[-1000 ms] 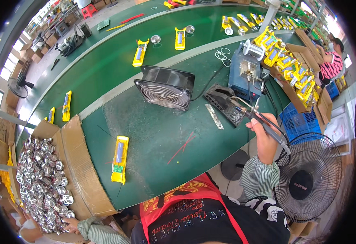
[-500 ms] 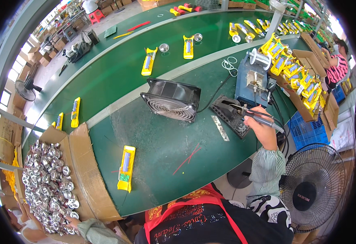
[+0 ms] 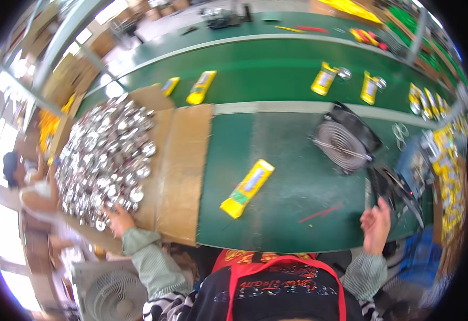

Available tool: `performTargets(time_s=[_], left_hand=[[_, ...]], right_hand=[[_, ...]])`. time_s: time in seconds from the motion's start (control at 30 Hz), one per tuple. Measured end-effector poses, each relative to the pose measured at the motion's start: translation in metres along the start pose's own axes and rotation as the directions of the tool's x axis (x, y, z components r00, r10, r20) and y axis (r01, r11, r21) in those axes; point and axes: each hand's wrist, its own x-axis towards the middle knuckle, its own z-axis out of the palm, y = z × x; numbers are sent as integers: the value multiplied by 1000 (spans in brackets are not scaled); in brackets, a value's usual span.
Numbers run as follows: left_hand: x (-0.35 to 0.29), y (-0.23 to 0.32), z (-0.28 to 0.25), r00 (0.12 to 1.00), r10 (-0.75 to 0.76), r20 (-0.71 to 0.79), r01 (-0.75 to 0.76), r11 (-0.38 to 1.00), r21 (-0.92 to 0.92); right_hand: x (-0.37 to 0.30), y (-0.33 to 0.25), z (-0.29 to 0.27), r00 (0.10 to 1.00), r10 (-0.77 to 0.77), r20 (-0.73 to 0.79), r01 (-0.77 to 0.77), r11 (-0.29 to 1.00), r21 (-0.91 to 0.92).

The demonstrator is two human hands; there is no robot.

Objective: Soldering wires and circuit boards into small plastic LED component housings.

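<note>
My left hand [image 3: 119, 221] reaches into the near edge of a heap of shiny silver cup-shaped parts [image 3: 108, 152] in a cardboard box. Its fingers look stretched and apart, touching the parts; nothing shows plainly in its grip. Over the bench's right side, my right hand [image 3: 375, 227] is raised with its fingers loosely bent and apart, holding nothing. Just beyond it lies the black soldering iron stand [image 3: 386, 187], blurred. Between my hands, a yellow casing [image 3: 248, 187] with a pale blue cylinder and a green circuit board lies slanted on the green bench.
A square black fan [image 3: 346, 140] stands at the bench's right rear. Red wires [image 3: 321, 213] lie in front of it. More yellow casings [image 3: 202, 87] sit on the green strip behind, and many fill a box [image 3: 448, 182] at right. The silver parts' box has a folded-out flap [image 3: 183, 176].
The view has swung left. My right hand has let go of the soldering iron and moved away from the stand. My left hand remains at the silver parts.
</note>
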Motion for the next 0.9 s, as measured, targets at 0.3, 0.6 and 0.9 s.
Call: performTargets(time_s=[0.3,0.6,0.9], left_hand=[[0,-28,24,983,-99,-157,19,896,-443],[-11,-12,15,990,60,-126,-135,647,-751],[-30,-20,15,934,283,-218,-356,700,-619]], right_hand=[[-56,-4,218,510,54,859,153,976,-152],[-9,51,485,264,-102,959,504,862,-47],[8,140,636,394,-127,910,642,746,-174]])
